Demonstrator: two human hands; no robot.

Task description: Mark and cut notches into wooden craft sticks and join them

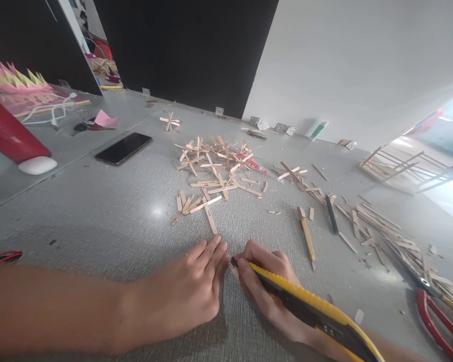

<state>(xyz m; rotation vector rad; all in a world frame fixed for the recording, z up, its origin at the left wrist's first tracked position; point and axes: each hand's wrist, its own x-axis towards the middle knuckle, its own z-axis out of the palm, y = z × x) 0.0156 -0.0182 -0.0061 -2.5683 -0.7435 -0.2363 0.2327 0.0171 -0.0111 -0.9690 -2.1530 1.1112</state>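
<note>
My left hand rests near the table's front edge with its fingers pressed together on a small wooden stick piece; most of that piece is hidden beneath them. My right hand is wrapped round a yellow and black utility knife. The knife's tip touches the stick right beside my left fingertips. A long craft stick lies just beyond my left hand, and another one lies beyond my right hand.
A heap of cut craft sticks covers the table's middle, more sticks trail to the right. A black phone lies at left, a red object on a white base beyond it. Red-handled pliers lie at right, a stick frame farther back.
</note>
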